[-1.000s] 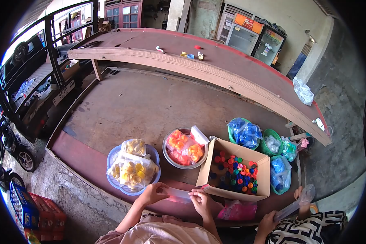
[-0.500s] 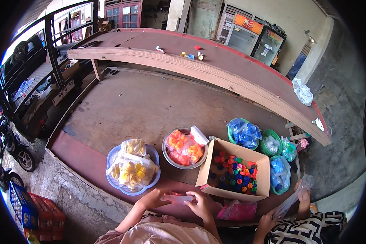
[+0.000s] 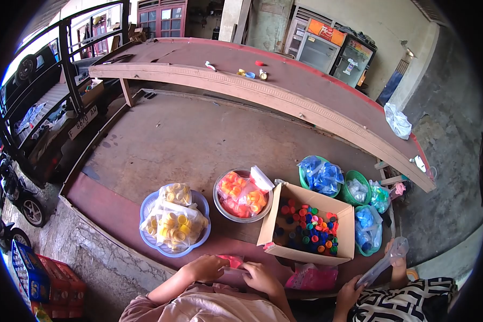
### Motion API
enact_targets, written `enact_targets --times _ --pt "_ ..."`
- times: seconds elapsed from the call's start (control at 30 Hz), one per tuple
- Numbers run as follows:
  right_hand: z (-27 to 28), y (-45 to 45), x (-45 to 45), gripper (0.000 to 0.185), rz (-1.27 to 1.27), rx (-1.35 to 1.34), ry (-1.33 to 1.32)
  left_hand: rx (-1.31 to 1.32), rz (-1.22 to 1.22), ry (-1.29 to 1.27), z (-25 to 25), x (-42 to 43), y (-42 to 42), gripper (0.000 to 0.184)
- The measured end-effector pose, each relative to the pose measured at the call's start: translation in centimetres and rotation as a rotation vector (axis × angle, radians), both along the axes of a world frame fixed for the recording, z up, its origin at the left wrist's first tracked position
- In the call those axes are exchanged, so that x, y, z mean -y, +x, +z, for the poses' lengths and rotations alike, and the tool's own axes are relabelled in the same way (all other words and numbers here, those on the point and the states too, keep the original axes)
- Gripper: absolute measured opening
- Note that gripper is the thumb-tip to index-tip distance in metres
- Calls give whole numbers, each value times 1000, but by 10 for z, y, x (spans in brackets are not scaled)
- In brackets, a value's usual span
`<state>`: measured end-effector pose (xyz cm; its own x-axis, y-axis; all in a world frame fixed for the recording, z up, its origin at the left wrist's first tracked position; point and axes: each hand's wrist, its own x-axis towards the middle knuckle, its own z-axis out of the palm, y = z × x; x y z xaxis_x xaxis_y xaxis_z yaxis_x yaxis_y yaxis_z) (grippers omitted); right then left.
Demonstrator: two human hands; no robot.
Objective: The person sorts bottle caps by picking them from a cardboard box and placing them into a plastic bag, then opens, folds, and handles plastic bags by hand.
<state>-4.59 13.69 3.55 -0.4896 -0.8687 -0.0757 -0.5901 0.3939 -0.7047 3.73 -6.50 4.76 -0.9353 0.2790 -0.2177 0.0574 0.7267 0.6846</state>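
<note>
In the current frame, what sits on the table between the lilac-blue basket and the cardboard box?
A round metal bowl holding bagged orange pieces; the head view shows it.

Red and blue crates stand near a parked motorcycle.

1 head-worn camera is looking forward and down in a wide, curved view; it is facing across the table, catching the left hand and right hand close below.
</note>
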Motion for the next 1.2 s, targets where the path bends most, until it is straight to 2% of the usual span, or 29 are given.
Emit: enact_targets --times 0.07,0.27,0.3,0.4,0.5,0.6,0.7,0.83,1.0,1.1,1.2 --pt "2 4 2 23 49 -32 75 -70 -29 -12 -2 -6 4 29" --pt "-19 24 7 32 90 -30 175 272 -61 -59 -19 -30 10 31" --pt "-18 26 6 33 117 -22 242 322 -83 -53 -9 -31 11 32" --pt "-11 37 3 33 90 32 301 299 -54 31 -14 -34 22 31" --pt "-16 46 0 33 113 25 313 316 -57 19 -24 -38 31 34" --pt "-42 54 -7 33 135 -85 152 360 -97 7 -43 -41 34 40" --pt "-47 60 -8 33 93 -71 180 87 -126 -215 -38 -44 45 45" --pt "-43 67 -6 34 56 -81 208 83 -91 -273 -43 -50 50 46" --pt "-22 68 -4 43 77 -142 234 172 -23 -164 -34 -51 48 42" --pt "-13 69 2 45 54 -108 340 128 -41 -147 -18 -49 46 40" --pt "-24 68 3 44 47 -93 401 122 -66 -152 -24 -48 44 37"
